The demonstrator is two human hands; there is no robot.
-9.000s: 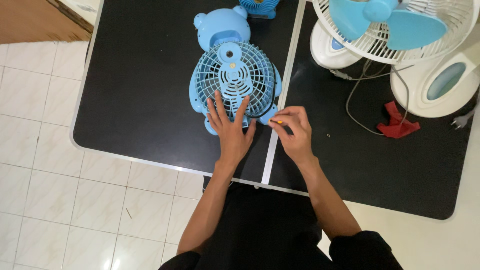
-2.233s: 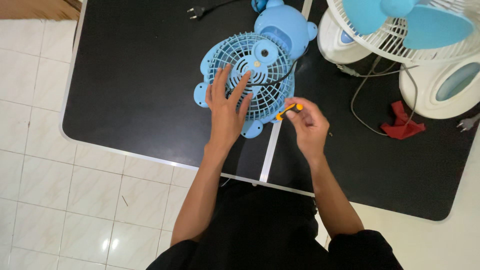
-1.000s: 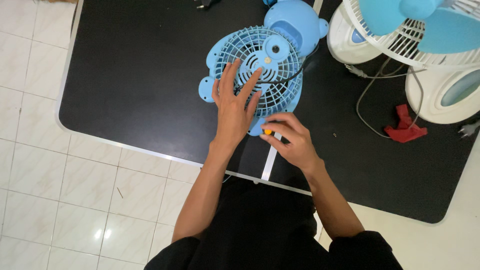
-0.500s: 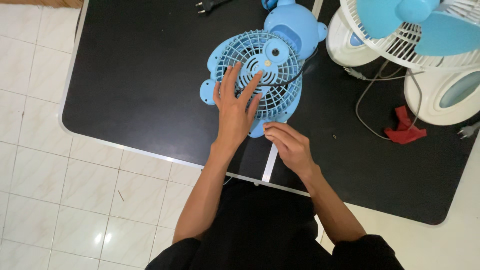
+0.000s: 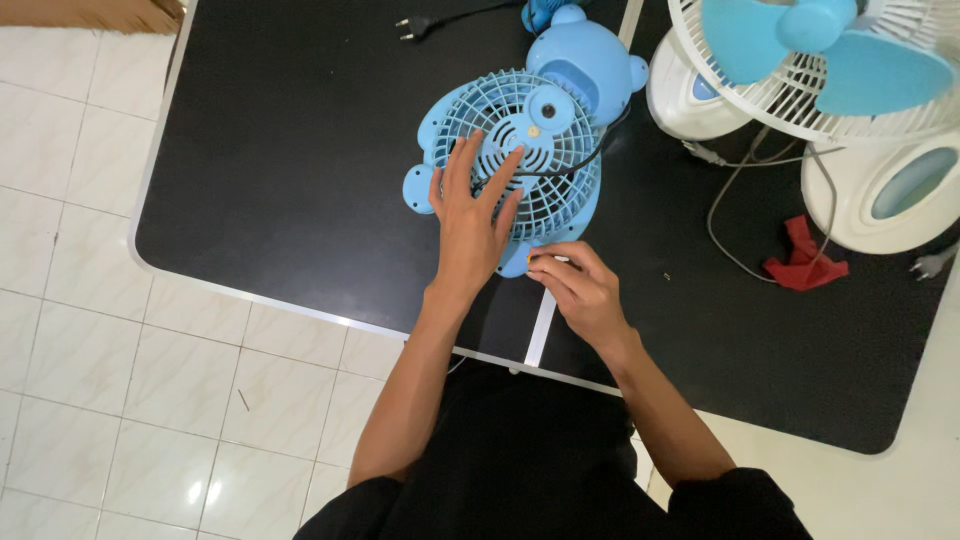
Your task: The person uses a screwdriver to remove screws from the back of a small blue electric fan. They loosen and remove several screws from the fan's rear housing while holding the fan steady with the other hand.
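Left of the blue bear-shaped fan point(image 5: 515, 160) the black counter point(image 5: 290, 170) lies open to its near edge. On the right, two white fans point(image 5: 800, 80), a loose grey cord point(image 5: 725, 200) and a red cloth point(image 5: 805, 260) crowd the far side. A small speck point(image 5: 667, 276), perhaps a screw, lies between.

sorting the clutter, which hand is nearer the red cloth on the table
Right. The right hand is at the blue fan's lower edge, nearer the red cloth. The left hand lies flat on the grille, farther off.
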